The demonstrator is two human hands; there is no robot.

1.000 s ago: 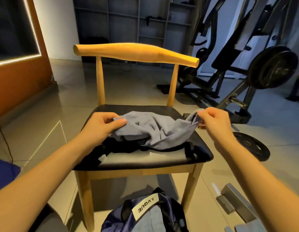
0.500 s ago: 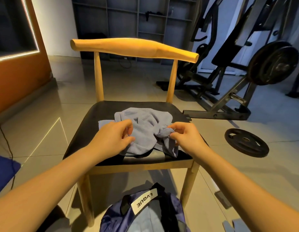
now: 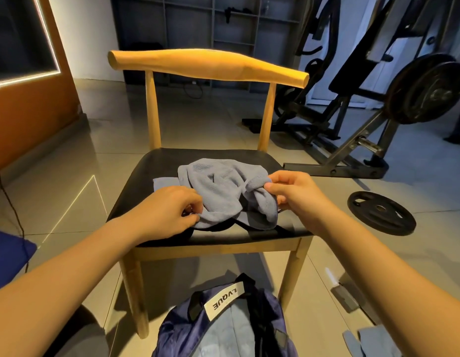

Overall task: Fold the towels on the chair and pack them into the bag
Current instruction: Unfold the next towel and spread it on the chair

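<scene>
A crumpled grey-blue terry towel (image 3: 218,191) lies on the black-seated wooden chair (image 3: 156,166); the left hand (image 3: 164,210) pinches its near edge, and the right hand (image 3: 293,191) pinches a bunched fold at its right side.

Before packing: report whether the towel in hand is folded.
Not folded: the towel lies bunched on the chair seat, left hand and right hand pinching it.
</scene>
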